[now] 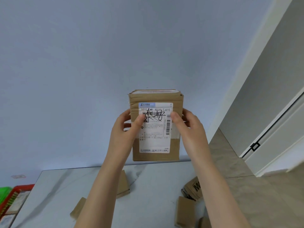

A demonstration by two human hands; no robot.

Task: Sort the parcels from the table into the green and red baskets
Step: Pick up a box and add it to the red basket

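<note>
Holding a labelled parcel [156, 125] upright above the counter [148, 195], left hand [125, 129] and right hand [189, 127] grip its sides, label facing the person. Step judged: label inspection. Next move likely calls for choosing the red basket [18, 191] or green basket [5, 193], both left of the counter.

Entry: two arms, mine. Left hand [125, 132], showing at the left side of the parcel [156, 129]: going bare, with wrist and forearm lying uncovered as far below the parcel as I am seeing. Right hand [192, 129], showing at the parcel's right side: likewise going bare along wrist and forearm, both slender.
</note>
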